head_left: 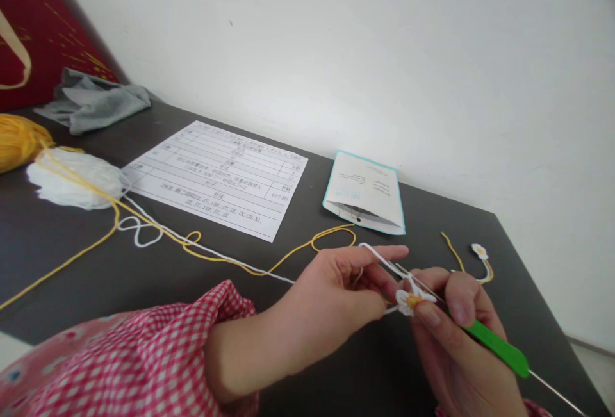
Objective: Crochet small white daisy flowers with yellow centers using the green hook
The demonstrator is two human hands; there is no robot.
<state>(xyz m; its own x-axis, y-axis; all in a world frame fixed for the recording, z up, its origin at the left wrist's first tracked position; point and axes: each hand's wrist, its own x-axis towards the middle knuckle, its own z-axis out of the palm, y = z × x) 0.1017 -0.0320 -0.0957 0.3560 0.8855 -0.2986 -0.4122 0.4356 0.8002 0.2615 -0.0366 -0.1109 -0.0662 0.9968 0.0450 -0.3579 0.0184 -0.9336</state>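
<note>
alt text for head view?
Right hand holds a green-handled metal crochet hook at a small white-and-yellow crocheted flower; white yarn runs from the left hand. A white printed sheet lies on a dark table.

Two hands (pixel 331 308) (pixel 468 334), one hook (pixel 500 348), two yarn balls (pixel 19 141) (pixel 79 179), one sheet (pixel 216 180), seemingly two flowers (pixel 404 302) (pixel 479 251).

A white printed pattern sheet (pixel 225 170), far and left of centre on the table (pixel 158 282), carries ruled rows of Chinese characters. The heading 针法 recurs down its middle and 针数 stands in its right column, with a 12 below the upper one. The bottom lines show stitch codes, among them ST, HF, CH and X. On the blue-edged white packet (pixel 368 180), farther right, small print and larger pale-blue lettering are too blurred to read.
</note>
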